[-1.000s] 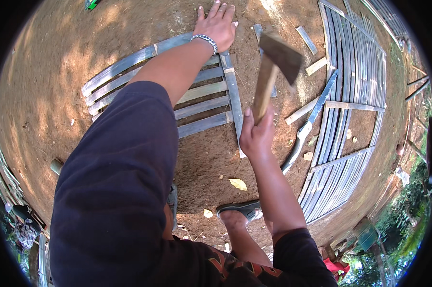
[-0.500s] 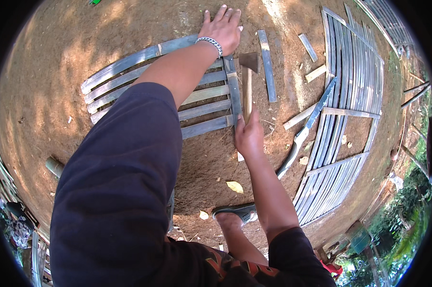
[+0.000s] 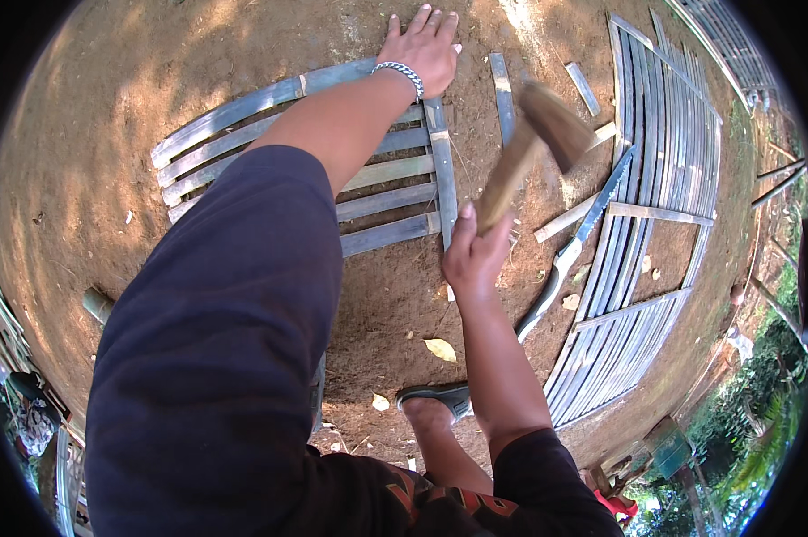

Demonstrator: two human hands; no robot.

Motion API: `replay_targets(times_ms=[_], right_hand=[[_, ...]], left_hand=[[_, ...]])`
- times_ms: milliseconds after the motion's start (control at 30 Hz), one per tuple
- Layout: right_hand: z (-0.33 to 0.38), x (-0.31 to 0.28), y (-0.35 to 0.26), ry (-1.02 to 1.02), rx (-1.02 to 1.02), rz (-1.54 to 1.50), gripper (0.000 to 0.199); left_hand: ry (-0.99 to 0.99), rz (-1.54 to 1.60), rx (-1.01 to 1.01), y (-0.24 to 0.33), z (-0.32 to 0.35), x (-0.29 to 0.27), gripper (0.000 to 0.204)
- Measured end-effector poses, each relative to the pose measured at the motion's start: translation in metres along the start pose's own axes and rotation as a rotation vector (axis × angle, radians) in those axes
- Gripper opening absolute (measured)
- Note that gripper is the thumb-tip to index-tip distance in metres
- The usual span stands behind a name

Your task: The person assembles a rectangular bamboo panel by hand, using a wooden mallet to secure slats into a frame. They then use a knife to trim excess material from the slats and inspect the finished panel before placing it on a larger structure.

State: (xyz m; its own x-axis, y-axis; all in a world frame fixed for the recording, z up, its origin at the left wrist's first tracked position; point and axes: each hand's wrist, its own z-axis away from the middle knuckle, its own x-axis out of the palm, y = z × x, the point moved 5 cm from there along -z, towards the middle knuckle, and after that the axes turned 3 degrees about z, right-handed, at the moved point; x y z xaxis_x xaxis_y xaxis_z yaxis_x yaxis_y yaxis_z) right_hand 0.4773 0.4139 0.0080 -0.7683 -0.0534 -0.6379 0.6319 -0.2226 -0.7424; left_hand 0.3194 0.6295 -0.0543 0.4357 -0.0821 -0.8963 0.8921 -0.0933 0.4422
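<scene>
My right hand (image 3: 477, 255) is closed round the wooden handle of a hatchet (image 3: 511, 174), its metal head raised, tilted to the right and blurred. A small panel of bamboo slats (image 3: 388, 208) lies on the dirt ground before me. Along its right end runs a crosspiece strip (image 3: 442, 166) over the slat ends. At the far end of this strip, my left hand (image 3: 426, 54) lies flat with its fingers stretched out; a chain bracelet circles the wrist. What is under the palm is hidden. My left arm covers part of the slats.
A hand saw (image 3: 561, 264) rests to the right, its blade tip over a large slatted bamboo panel (image 3: 641, 210). Loose strips (image 3: 502, 94) and short offcuts (image 3: 583, 88) lie between the panels. My sandalled foot (image 3: 435, 400) is at the lower middle, near a yellow leaf (image 3: 440, 349).
The hatchet has swung up off the strip and over to the right, its head now nearer to me. My left hand has stayed at the panel's far corner.
</scene>
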Motion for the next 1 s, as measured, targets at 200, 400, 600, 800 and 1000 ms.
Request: replay_targets(times_ms=[200, 400, 600, 800, 1000], right_hand=[[-0.003, 0.020, 0.037, -0.195, 0.059, 0.472, 0.021], [-0.004, -0.018, 0.011, 0.198, -0.207, -0.216, 0.021], [-0.008, 0.010, 0.025, -0.228, 0.103, 0.393, 0.022], [0.003, 0.000, 0.017, 0.133, -0.170, -0.034, 0.026], [0.012, 0.004, 0.006, -0.285, 0.085, 0.319, 0.032]], left_hand=[[0.022, 0.022, 0.013, 0.008, -0.007, 0.005, 0.059], [0.011, 0.009, 0.012, 0.010, -0.001, -0.006, 0.057], [0.063, -0.030, -0.020, -0.003, -0.008, 0.015, 0.059], [0.027, -0.007, 0.019, -0.006, -0.013, 0.019, 0.078], [0.042, 0.001, -0.036, -0.005, -0.011, 0.022, 0.064]])
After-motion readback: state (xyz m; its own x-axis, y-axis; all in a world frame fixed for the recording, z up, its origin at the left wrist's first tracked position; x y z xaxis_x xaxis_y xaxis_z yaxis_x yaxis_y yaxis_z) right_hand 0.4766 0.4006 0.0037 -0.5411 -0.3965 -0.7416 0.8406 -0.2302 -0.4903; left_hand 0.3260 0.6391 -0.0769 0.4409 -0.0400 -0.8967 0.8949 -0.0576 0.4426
